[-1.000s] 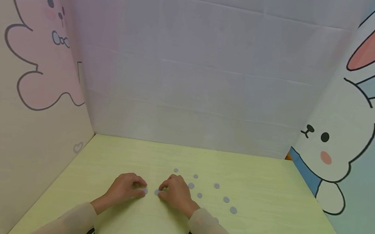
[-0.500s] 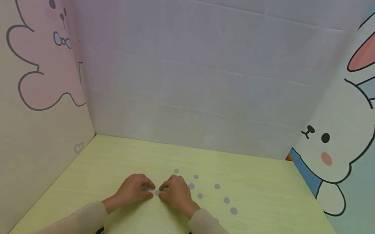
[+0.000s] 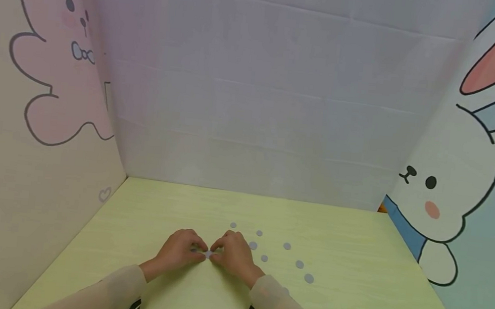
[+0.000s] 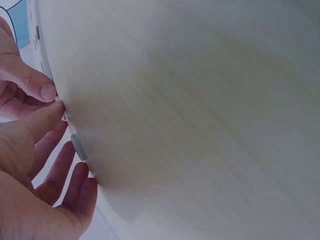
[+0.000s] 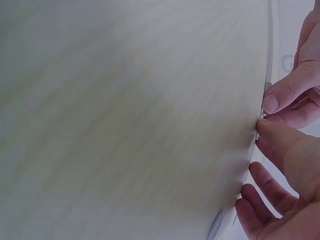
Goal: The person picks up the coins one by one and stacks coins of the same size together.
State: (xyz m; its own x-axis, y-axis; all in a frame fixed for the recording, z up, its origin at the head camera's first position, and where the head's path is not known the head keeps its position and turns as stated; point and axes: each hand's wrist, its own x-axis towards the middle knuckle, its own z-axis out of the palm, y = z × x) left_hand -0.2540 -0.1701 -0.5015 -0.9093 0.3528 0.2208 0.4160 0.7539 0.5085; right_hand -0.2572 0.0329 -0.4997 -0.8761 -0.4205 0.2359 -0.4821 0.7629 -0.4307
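Note:
In the head view a small round grey disc (image 3: pixel 208 254) lies on the pale yellow table between both hands, largely covered by fingertips. My left hand (image 3: pixel 179 248) pinches its left side with thumb and index finger. From the other side my right hand (image 3: pixel 234 255) holds its right edge the same way, and the fingertips of the two hands nearly meet. A second grey disc (image 4: pixel 78 147) shows on the table under the left hand's other fingers in the left wrist view. At the bottom of the right wrist view, another disc (image 5: pixel 215 224) lies near the right hand's fingers.
Several more grey discs lie scattered behind and right of the right hand, such as one disc (image 3: pixel 287 246) and another disc (image 3: pixel 309 278). One disc (image 3: pixel 286 291) is partly hidden by the right sleeve. Printed walls (image 3: pixel 252 100) enclose the table (image 3: pixel 350 294) on three sides.
My left hand has slid right from the disc it was pinching to the disc at the right hand, leaving the first one under its fingers. The right hand stays almost still.

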